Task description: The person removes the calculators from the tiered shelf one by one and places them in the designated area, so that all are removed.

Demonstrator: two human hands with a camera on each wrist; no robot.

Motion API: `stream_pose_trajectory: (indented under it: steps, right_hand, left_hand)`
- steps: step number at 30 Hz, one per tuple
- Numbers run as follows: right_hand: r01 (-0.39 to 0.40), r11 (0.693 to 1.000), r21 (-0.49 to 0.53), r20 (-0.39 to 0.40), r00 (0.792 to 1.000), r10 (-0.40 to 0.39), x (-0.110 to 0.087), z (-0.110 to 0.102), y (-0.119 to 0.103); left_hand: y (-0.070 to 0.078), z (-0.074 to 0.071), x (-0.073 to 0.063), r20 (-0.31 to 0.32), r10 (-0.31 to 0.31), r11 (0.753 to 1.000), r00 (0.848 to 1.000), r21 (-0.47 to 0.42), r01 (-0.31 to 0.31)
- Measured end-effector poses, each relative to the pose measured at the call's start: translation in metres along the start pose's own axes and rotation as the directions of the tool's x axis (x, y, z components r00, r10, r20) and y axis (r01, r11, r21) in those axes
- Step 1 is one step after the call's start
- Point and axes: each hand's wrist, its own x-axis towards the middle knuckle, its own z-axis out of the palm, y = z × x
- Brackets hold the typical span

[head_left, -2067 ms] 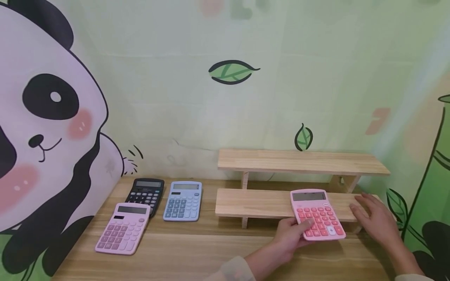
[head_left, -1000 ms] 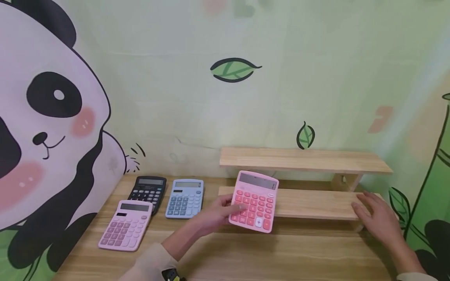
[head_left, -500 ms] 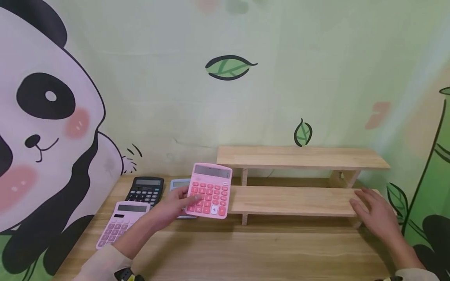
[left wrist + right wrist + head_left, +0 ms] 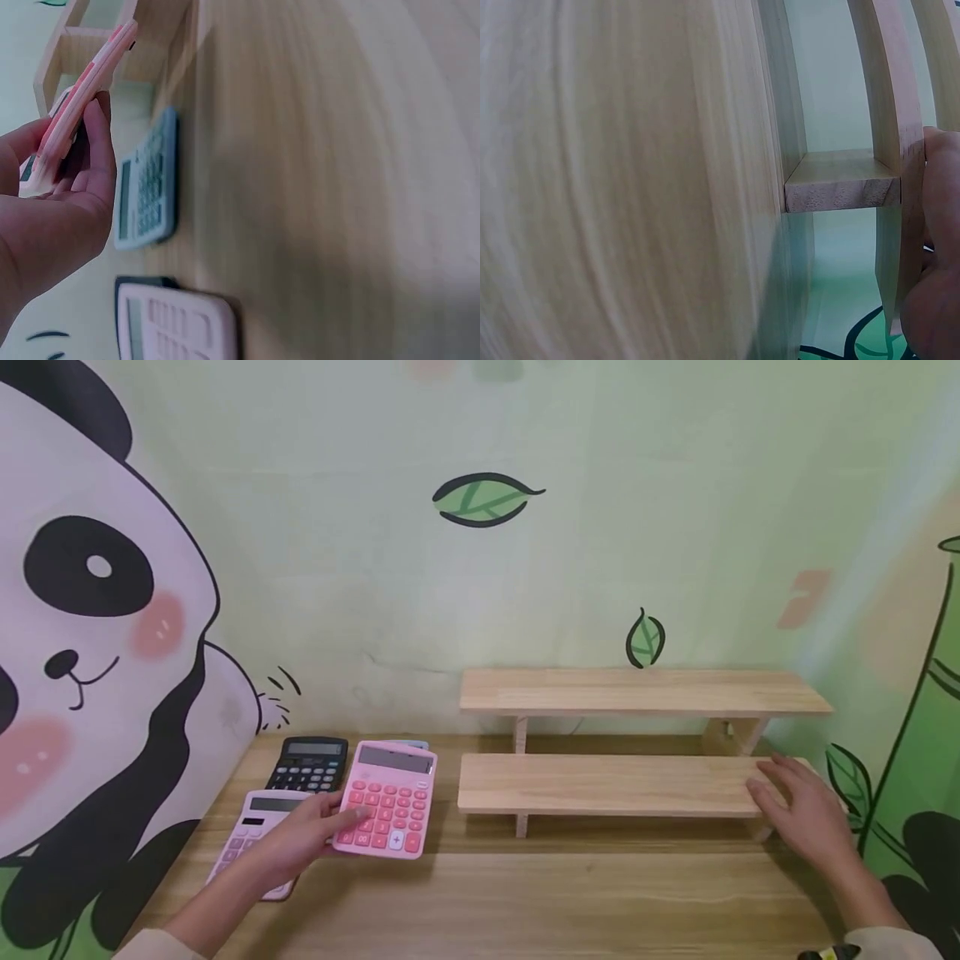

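Note:
My left hand (image 4: pixel 303 831) grips a bright pink calculator (image 4: pixel 408 802) by its lower left side, thumb on the keys and fingers beneath. The left wrist view shows this pink calculator (image 4: pixel 82 105) tilted and raised above the table. Behind it in the head view, a light blue calculator (image 4: pixel 412 745) is mostly hidden; the left wrist view shows that blue calculator (image 4: pixel 146 184) lying on the table. A lilac calculator (image 4: pixel 258 806) lies partly under my left forearm, overlapping a black calculator (image 4: pixel 311 760). My right hand (image 4: pixel 806 814) rests on the right end of the lower shelf board (image 4: pixel 600 783), fingers relaxed.
A two-tier wooden shelf with an upper board (image 4: pixel 637 692) stands at the back right of the wooden table (image 4: pixel 562 902). Its support (image 4: pixel 844 191) shows in the right wrist view. Behind is a wall sheet (image 4: pixel 337 568) printed with a panda and leaves.
My left hand has carried the pink calculator from in front of the lower shelf leftward, until it covers most of the blue calculator in the head view. The right hand stays on the lower board.

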Motion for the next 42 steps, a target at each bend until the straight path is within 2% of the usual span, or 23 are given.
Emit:
stream_pose_trajectory:
  steps: [7, 14, 23, 25, 28, 30, 32, 34, 37, 42]
  right_hand:
    - [-0.017, 1.0, 0.002, 0.02, 1.0, 0.017, 0.001, 0.0, 0.001]
    - [-0.032, 0.999, 0.014, 0.034, 0.999, 0.031, -0.002, 0.0, 0.001]
    - [-0.022, 1.0, 0.005, 0.018, 1.0, 0.022, -0.002, 0.001, 0.001]
    - [-0.018, 1.0, 0.007, 0.013, 1.0, 0.018, -0.001, 0.001, 0.002]
    - [-0.009, 1.0, 0.011, 0.005, 1.0, 0.009, -0.001, 0.0, 0.002]
    - [-0.003, 1.0, 0.014, 0.001, 1.0, 0.003, -0.001, 0.0, 0.003]
    - [-0.001, 1.0, 0.016, -0.002, 1.0, 0.001, -0.001, -0.001, 0.002]
    - [0.0, 1.0, 0.017, -0.003, 1.0, 0.001, -0.001, -0.002, 0.002]
    - [-0.002, 1.0, 0.02, -0.002, 1.0, 0.002, -0.001, -0.002, 0.002]
    - [-0.001, 1.0, 0.023, 0.003, 1.0, 0.001, -0.001, -0.001, 0.002]
  left_hand:
    - [-0.023, -0.006, -0.008, -0.038, -0.035, 0.999, 0.999, 0.025, 0.036]
    - [-0.038, -0.004, -0.011, 0.038, -0.039, 0.998, 0.998, 0.042, 0.038]
    - [-0.051, -0.005, -0.006, 0.044, -0.057, 0.998, 0.997, 0.034, 0.056]
    - [-0.051, -0.003, -0.006, 0.023, -0.063, 0.997, 0.998, 0.05, 0.061]
    - [-0.049, 0.0, -0.007, -0.061, -0.069, 0.986, 0.996, 0.148, 0.077]
    - [-0.046, 0.003, -0.007, -0.121, -0.064, 0.969, 0.991, 0.231, 0.091]
    - [-0.044, 0.005, -0.007, -0.176, -0.045, 0.941, 0.983, 0.324, 0.101]
    - [-0.041, 0.006, -0.008, -0.202, -0.026, 0.919, 0.979, 0.381, 0.103]
    - [-0.039, 0.005, -0.008, -0.211, -0.012, 0.902, 0.977, 0.419, 0.101]
    - [-0.04, 0.002, -0.011, -0.219, -0.033, 0.895, 0.975, 0.427, 0.127]
